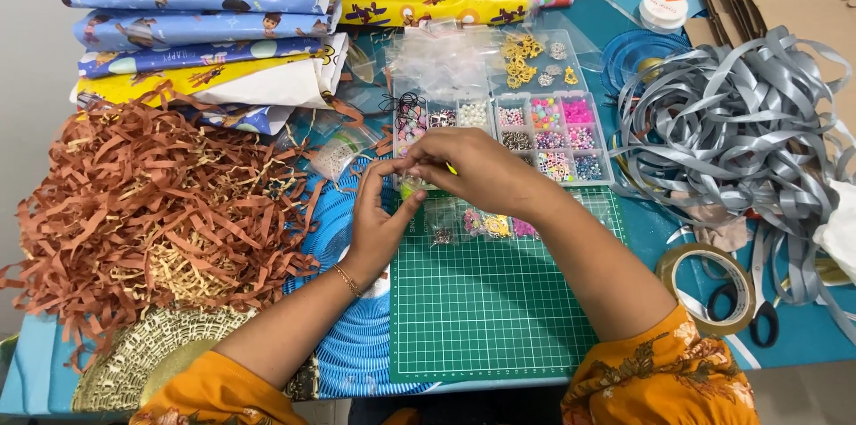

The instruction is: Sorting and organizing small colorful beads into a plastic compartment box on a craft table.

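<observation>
A small clear packet [419,182] with something yellow-green inside sits pinched between both hands, just above the top edge of the green cutting mat [489,300]. The right hand [473,166] has its fingers closed on the packet from above; the left hand [382,220] has fingers together on its lower side. The open bead tray [535,135] lies at one o'clock, touching-close, so a jerk could likely tip beads out. Loose bead packets [486,225] lie at five o'clock. Shredded brown paper [152,202] crowds nine o'clock, grey ribbon [740,122] three o'clock; free room lies on the mat, at six o'clock.
</observation>
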